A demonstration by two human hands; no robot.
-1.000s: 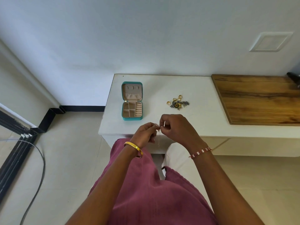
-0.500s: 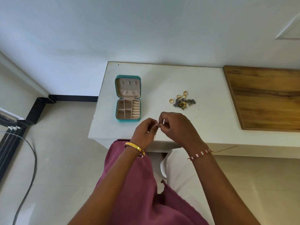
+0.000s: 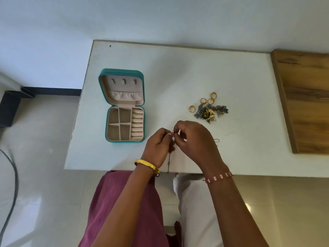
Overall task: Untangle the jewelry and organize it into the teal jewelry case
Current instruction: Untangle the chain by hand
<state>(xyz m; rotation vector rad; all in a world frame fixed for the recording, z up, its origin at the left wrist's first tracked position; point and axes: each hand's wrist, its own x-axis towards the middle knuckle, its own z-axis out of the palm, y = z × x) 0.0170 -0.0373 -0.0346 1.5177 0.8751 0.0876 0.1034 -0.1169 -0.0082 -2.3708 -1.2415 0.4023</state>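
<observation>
The teal jewelry case (image 3: 109, 125) lies open on the white table (image 3: 178, 72), beige compartments showing nothing inside. My left hand (image 3: 156, 148) and my right hand (image 3: 194, 139) meet over the table's front edge, both pinching a thin chain (image 3: 169, 160) with a small gold clasp between the fingertips; its end dangles below my left hand. A tangled pile of jewelry (image 3: 211, 111) with a gold flower piece lies to the upper right of my hands, with several gold rings (image 3: 192, 108) around it. A small loop of chain (image 3: 216, 140) peeks out right of my right hand.
A wooden board (image 3: 306, 100) covers the table's right end. The wall runs behind the table. A dark cable (image 3: 12, 193) curves over the tiled floor at the left. My lap in pink and white cloth sits under the table's front edge.
The camera has tilted down and closer, so the table fills more of the view. My hands stay together on the chain, working at its clasp.
</observation>
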